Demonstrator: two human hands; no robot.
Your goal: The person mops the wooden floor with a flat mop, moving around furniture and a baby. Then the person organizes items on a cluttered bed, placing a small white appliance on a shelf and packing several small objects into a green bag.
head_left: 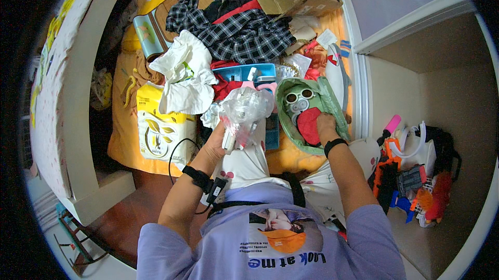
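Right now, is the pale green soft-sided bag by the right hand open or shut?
Open: the bag gapes upward, exposing white-framed sunglasses and a rounded red item inside, with the right hand at that item.

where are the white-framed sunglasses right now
In the head view, right of centre, the white-framed sunglasses lie at the far end of the green fabric bin, beyond the red item.

a lavender t-shirt (228, 241) and black wristbands (336, 145) are worn.
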